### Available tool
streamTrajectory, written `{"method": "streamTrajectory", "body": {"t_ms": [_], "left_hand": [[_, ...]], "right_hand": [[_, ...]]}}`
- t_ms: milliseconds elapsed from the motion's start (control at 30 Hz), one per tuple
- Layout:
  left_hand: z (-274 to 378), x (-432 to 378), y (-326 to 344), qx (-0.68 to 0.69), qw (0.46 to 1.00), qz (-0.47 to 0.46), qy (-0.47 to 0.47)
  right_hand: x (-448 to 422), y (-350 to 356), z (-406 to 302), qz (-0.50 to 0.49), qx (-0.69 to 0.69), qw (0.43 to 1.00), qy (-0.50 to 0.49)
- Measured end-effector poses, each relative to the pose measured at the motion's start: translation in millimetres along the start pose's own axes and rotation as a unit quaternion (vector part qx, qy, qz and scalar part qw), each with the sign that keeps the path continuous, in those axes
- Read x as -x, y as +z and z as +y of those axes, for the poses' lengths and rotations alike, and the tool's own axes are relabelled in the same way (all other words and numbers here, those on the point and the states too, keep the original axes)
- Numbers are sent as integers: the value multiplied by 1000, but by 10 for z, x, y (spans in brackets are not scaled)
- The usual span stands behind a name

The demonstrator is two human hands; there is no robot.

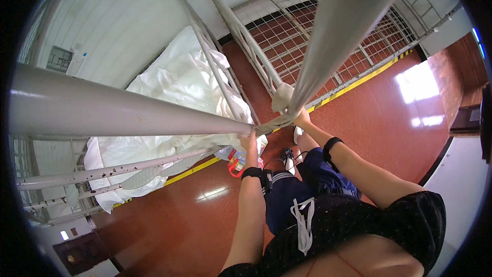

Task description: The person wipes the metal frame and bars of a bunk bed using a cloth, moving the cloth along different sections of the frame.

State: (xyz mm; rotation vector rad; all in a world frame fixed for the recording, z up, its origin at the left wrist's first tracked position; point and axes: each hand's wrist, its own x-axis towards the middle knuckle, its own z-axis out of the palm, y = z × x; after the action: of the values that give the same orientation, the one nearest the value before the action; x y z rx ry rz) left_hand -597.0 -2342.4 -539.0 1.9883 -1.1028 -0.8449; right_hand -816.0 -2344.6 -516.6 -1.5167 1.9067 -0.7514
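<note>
Two thick, pale-painted metal posts, a left post (134,105) and a right post (338,34), run close past the camera and narrow towards my hands. A twisted strip of off-white cloth (276,123) spans their far ends. My left hand (248,140) is against the end of the left post, its fingers mostly hidden. Beside the strip's other end, my right hand (302,117) reaches behind the right post, and that post covers its fingers. A bundled knot of pale cloth (283,97) sits just above my right hand. What each hand grips cannot be made out.
Rumpled white bedding (169,80) covers a metal-framed bed at the left. Chipped rails (115,170) cross in front of it. A bare wire-mesh bed base (284,46) stands beyond. A bag with a red handle (235,167) lies below my left hand. Yellow tape (353,80) edges the red floor (184,219).
</note>
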Motion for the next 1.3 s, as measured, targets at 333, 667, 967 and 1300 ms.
{"method": "streamTrajectory", "body": {"t_ms": [333,667,967,1300], "left_hand": [[-210,202,-195,52,988,-147,-19],[966,384,-385,225,914,-325,94],[1321,684,98,265,924,-249,120],[1778,1609,859,284,806,-519,-25]], "right_hand": [[74,293,443,-91,-18,979,183],[162,-300,12,-99,-198,975,33],[853,-1444,-785,-179,-340,921,-62],[1614,-2199,243,155,-399,898,101]]}}
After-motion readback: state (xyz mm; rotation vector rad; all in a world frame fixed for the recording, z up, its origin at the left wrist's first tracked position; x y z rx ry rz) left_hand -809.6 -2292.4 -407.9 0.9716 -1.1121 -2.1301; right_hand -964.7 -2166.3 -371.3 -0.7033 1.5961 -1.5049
